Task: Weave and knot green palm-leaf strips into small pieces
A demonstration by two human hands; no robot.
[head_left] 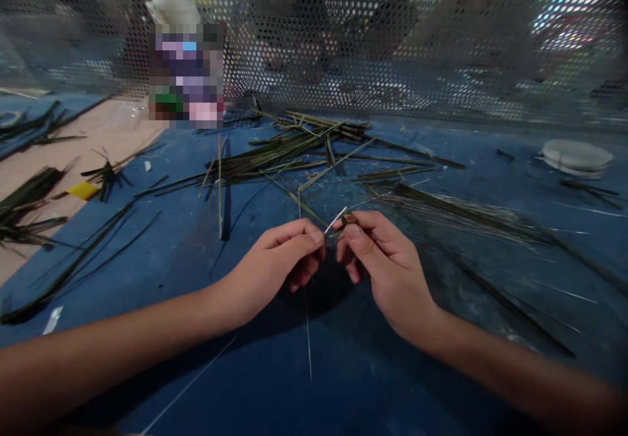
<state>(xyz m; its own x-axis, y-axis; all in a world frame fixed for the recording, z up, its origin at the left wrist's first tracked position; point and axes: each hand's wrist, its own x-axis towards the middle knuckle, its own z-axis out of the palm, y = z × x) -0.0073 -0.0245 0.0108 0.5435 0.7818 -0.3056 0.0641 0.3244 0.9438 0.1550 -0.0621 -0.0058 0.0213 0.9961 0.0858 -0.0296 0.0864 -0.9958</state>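
My left hand point(282, 253) is closed, pinching a short, straight, bright silvery stick point(336, 220) between thumb and fingers. The stick slants up and right toward the other hand; whether it is a needle or a piece of wire, I cannot tell. Close beside it, my right hand point(392, 266) is closed on a small dark green leaf strip point(348, 219), partly hidden by the thumb and fingertips. A narrow green strip point(304, 207) runs up and left from between the hands. Below my left hand, a fine pale strand point(309, 338) hangs or lies across the blue surface.
On the blue tabletop point(186, 259), a pile of long green leaf strips point(279, 151) lies beyond my hands. Thin pale wires point(471, 210) spread at right, near a white round lid-like object point(576, 156). A perforated metal panel point(343, 44) stands along the back. A yellow piece point(83, 191) lies left.
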